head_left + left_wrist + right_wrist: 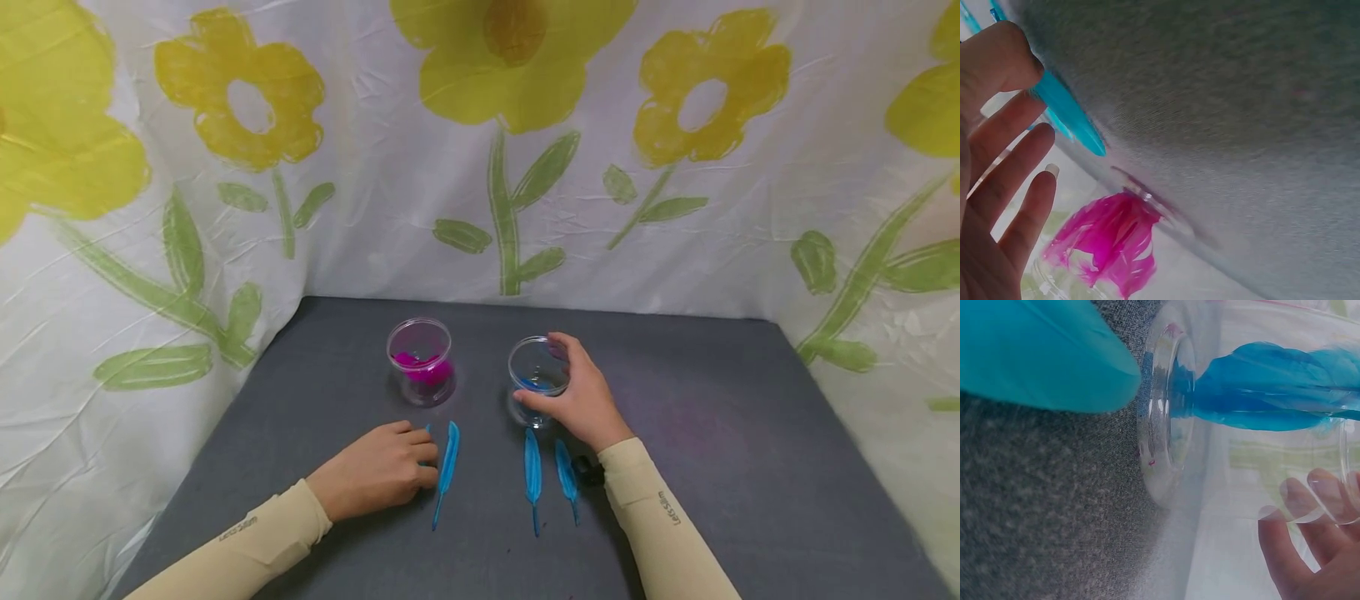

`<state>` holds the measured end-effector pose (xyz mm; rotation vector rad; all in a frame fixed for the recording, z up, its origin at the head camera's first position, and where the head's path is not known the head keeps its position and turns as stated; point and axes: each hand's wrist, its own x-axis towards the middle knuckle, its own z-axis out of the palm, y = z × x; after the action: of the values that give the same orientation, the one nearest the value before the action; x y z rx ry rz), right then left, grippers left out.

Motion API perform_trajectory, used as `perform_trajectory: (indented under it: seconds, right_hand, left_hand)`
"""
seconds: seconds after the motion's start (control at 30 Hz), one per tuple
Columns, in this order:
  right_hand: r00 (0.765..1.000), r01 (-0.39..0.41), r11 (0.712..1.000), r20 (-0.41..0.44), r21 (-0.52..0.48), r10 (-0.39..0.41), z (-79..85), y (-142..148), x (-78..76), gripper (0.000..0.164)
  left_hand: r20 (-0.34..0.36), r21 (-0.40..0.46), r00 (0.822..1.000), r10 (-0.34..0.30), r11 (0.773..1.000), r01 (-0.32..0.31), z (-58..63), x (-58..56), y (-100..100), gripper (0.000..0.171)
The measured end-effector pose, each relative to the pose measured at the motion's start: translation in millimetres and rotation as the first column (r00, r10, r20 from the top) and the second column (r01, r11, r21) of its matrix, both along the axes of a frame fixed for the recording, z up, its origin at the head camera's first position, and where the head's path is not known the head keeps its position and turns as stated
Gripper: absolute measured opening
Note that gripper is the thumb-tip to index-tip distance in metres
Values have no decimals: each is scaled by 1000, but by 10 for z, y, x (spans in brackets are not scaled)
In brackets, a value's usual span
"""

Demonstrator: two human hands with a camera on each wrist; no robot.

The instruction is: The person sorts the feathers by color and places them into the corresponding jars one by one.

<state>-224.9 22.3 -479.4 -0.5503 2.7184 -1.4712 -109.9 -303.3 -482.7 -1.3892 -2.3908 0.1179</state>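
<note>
My right hand [588,400] grips a clear plastic cup [1172,425] near its rim, thumb at the front and fingers round the far side. Inside that cup lies a blue feather [1260,387], and the cup stands on the table. At the left, my left hand [382,471] is low over the table, pinching a blue feather [1069,115] between thumb and index finger; its other fingers are spread. Most of this feather is hidden by the hand in the head view. Just right of the hand lies another blue feather [448,467].
Two more blue feathers, one in the middle [532,471] and one farther right [566,475], lie in front of the held cup. Behind the left hand stands a second clear cup [420,329] with pink feathers [426,368]. A flower-printed curtain [375,208] borders the dark table [712,500].
</note>
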Motion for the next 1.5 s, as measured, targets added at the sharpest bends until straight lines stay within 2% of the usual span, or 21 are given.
perform_trajectory:
  seconds: [0.27,0.5,0.7,0.77,0.9,1.0,1.13,1.37,1.5]
  right_hand:
    - [1000,2,1000,0,-3,-2,-18,1,9,112]
    - [1000,9,1000,-5,0,-9,-22,10,-7,112]
    - [1000,6,1000,-14,-3,-6,-20,2,-16,112]
    - [1000,4,1000,-15,-3,-4,-25,2,-16,112]
    - [1000,7,1000,-16,-4,-7,-36,3,-12,112]
    - [1000,7,1000,-18,-3,-7,-38,-2,-17,112]
    - [1000,6,1000,-21,-1,-6,-41,11,-22,111]
    - [1000,7,1000,-24,-13,-7,-55,8,-33,111]
    - [1000,7,1000,-27,-18,-7,-59,3,-40,111]
  left_hand:
    - [86,107,996,1,994,-10,97,-67,112,27]
    - [140,152,990,-4,988,-18,218,-182,227,22]
    - [248,247,969,-9,967,-54,336,-291,338,12]
    - [300,306,953,-29,950,-68,378,-322,376,11]
    - [413,417,909,-54,899,-136,458,-376,451,16]
    - [465,471,883,-66,863,-184,512,-410,489,17]
    - [487,531,867,-106,824,-197,563,-480,559,16]
    - [521,633,842,-139,725,-271,669,-610,701,15]
    - [550,662,820,-160,682,-311,723,-650,804,13]
